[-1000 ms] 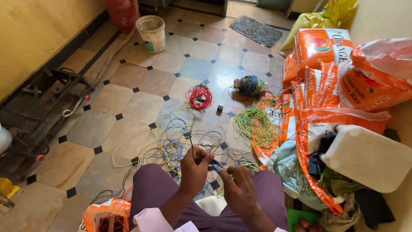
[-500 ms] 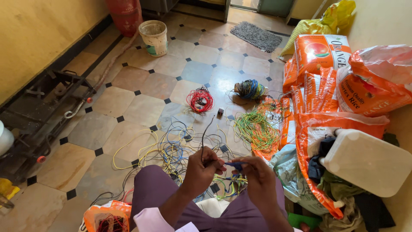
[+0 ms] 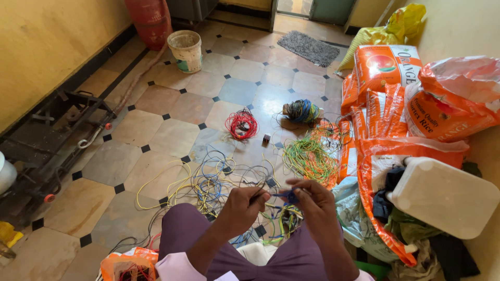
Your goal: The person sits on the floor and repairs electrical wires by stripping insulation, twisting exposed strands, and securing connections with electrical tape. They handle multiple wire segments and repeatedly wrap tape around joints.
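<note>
Both hands have lifted slightly since 0.5 s ago and drawn closer over the lap; left hand (image 3: pixel 240 205) pinches a thin dark wire (image 3: pixel 266 194) between thumb and fingers; right hand (image 3: pixel 314 204) pinches its blue end (image 3: pixel 289 196); loose tangled wires (image 3: pixel 219 182) lie on the tiled floor (image 3: pixel 172 122) just ahead, with 1 red coil (image 3: pixel 241 125) beyond.

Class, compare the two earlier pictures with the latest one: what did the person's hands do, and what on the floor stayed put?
The left hand and right hand drew closer together over the lap and now both pinch a thin wire with a small blue piece between them; a second ago the hands sat a little apart. The red wire coil, green wire bundle, bucket and orange sacks stayed where they were.
</note>
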